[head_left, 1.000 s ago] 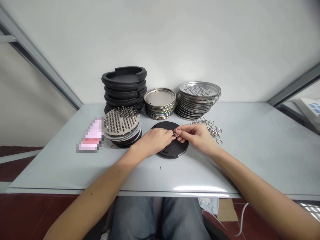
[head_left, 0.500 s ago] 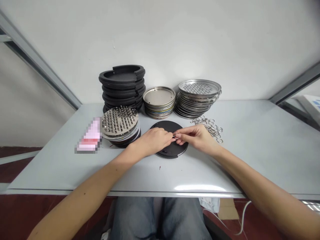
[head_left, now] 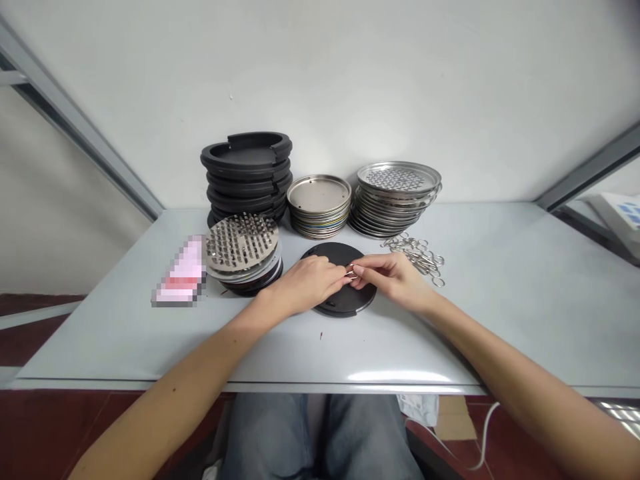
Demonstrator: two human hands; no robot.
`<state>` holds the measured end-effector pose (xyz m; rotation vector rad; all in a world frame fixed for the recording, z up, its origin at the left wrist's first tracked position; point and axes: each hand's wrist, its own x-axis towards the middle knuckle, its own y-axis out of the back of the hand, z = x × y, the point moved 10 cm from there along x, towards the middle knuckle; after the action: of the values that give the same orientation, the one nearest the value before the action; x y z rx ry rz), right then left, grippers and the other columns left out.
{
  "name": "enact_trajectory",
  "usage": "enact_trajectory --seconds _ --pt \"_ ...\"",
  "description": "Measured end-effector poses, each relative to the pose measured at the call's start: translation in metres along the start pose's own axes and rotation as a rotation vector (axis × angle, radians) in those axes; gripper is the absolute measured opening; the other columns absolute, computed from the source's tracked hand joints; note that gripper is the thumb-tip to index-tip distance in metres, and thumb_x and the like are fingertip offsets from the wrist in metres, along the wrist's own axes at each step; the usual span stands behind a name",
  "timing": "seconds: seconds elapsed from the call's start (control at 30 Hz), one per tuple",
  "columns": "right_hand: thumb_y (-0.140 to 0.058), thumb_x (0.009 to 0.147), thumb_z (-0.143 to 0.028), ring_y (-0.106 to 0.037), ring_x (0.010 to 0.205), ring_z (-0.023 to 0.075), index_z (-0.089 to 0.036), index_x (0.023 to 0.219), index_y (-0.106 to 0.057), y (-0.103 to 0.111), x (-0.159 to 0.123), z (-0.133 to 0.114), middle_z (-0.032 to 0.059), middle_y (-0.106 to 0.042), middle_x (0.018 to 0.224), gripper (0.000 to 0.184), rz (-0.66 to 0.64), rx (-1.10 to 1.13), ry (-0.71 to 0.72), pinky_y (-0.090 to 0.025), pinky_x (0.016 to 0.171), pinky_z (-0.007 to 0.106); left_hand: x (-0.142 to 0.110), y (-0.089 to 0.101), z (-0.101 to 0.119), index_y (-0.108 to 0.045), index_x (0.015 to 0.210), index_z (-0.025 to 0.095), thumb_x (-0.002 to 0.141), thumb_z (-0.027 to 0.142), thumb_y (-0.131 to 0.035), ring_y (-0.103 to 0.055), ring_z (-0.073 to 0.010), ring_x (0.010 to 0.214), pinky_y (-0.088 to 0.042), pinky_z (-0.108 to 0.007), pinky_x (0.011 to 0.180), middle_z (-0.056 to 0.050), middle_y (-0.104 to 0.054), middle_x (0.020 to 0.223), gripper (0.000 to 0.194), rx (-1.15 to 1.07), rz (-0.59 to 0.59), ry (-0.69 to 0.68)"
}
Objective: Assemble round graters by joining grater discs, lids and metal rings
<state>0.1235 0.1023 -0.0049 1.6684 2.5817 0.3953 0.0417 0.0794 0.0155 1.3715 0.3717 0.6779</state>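
Over a round black disc (head_left: 343,305) lying flat on the table, both hands meet with their fingertips almost touching. Thumb and fingers of my right hand (head_left: 393,277) pinch a small shiny metal piece (head_left: 351,272), thin like wire. The closed fingers of my left hand (head_left: 315,281) are at the same piece from the other side. Most of the piece is hidden by the fingers, so its full shape cannot be made out. Just right of my right hand lies a loose pile of metal ring-ended pins (head_left: 423,257).
Behind the hands stand stacks of black rimmed trays (head_left: 245,160), plain metal discs (head_left: 320,193) and perforated metal discs (head_left: 400,177). Left of the black disc is a stack topped by a studded plate (head_left: 243,243). A blurred pink item (head_left: 183,270) lies farther left on the table (head_left: 500,320).
The hands stay over the black disc with only slight finger movement around the small metal piece. The whole view has shifted very slightly.
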Motion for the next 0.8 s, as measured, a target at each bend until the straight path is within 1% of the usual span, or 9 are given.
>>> enact_trajectory --seconds 0.1,0.2,0.3,0.4,0.5,0.57,0.67,0.8 --pt "-0.062 0.083 -0.039 -0.066 0.066 0.0153 -0.015 0.091 -0.075 -0.001 -0.001 -0.009 0.0075 -0.071 0.081 0.029 -0.012 -0.089 0.093 -0.057 0.063 0.027 0.0 -0.002 0.0 -0.064 0.089 0.015 0.096 0.025 -0.039 -0.057 -0.0189 0.075 -0.042 -0.03 0.071 -0.006 -0.063 0.078 0.028 0.082 -0.026 0.006" --pt "-0.063 0.083 -0.035 -0.065 0.063 0.0133 -0.016 0.095 -0.075 0.003 0.0 -0.011 0.0072 -0.071 0.083 0.026 0.023 -0.098 0.141 -0.056 0.061 0.026 0.0 -0.002 -0.001 -0.064 0.087 0.014 0.097 0.026 -0.036 -0.057 -0.0195 0.075 -0.042 -0.031 0.072 -0.007 -0.063 0.079 0.032 0.134 -0.007 0.005" --pt "-0.066 0.08 -0.033 -0.066 0.067 0.0138 -0.017 0.096 -0.074 0.003 0.001 -0.006 0.0067 -0.072 0.085 0.024 0.028 -0.016 0.136 -0.057 0.065 0.027 -0.001 -0.001 -0.002 -0.063 0.084 0.016 0.098 0.027 -0.033 -0.056 -0.018 0.072 -0.04 -0.03 0.068 -0.005 -0.061 0.075 0.035 0.119 0.028 -0.002" --pt "-0.068 0.078 -0.033 -0.068 0.069 0.0155 -0.016 0.095 -0.074 0.001 0.002 -0.001 0.0067 -0.073 0.081 0.025 0.009 0.031 0.081 -0.059 0.067 0.029 -0.003 0.001 -0.007 -0.06 0.079 0.017 0.097 0.028 -0.033 -0.054 -0.0164 0.067 -0.038 -0.028 0.064 -0.003 -0.058 0.07 0.035 0.08 0.058 0.031" --pt "-0.068 0.077 -0.035 -0.068 0.067 0.0159 -0.014 0.092 -0.074 -0.001 0.002 0.002 0.0063 -0.073 0.074 0.026 -0.01 0.015 0.028 -0.059 0.066 0.029 -0.004 0.004 -0.011 -0.054 0.074 0.018 0.096 0.028 -0.034 -0.051 -0.0153 0.065 -0.036 -0.027 0.062 -0.001 -0.054 0.066 0.031 0.009 0.093 0.075" --pt "-0.068 0.078 -0.035 -0.067 0.066 0.0154 -0.013 0.089 -0.074 -0.001 0.003 0.001 0.006 -0.072 0.072 0.026 -0.024 -0.002 0.017 -0.058 0.066 0.028 -0.005 0.005 -0.013 -0.051 0.072 0.018 0.095 0.027 -0.035 -0.049 -0.0146 0.064 -0.035 -0.026 0.061 0.0 -0.052 0.065 0.03 -0.053 0.112 0.089" --pt "-0.068 0.077 -0.036 -0.067 0.064 0.0148 -0.013 0.089 -0.074 0.001 0.004 0.002 0.0055 -0.072 0.07 0.026 -0.035 -0.002 0.02 -0.058 0.064 0.027 -0.005 0.006 -0.017 -0.05 0.071 0.018 0.095 0.027 -0.035 -0.048 -0.0136 0.063 -0.034 -0.025 0.061 0.001 -0.05 0.064 0.029 -0.172 0.154 0.115" --pt "-0.068 0.078 -0.034 -0.066 0.063 0.0141 -0.013 0.088 -0.073 0.004 0.004 0.001 0.0051 -0.071 0.07 0.024 -0.038 -0.009 0.049 -0.057 0.062 0.026 -0.004 0.008 -0.024 -0.05 0.074 0.018 0.095 0.027 -0.035 -0.046 -0.0117 0.061 -0.034 -0.023 0.06 0.003 -0.049 0.064 0.027 -0.394 0.213 0.176"
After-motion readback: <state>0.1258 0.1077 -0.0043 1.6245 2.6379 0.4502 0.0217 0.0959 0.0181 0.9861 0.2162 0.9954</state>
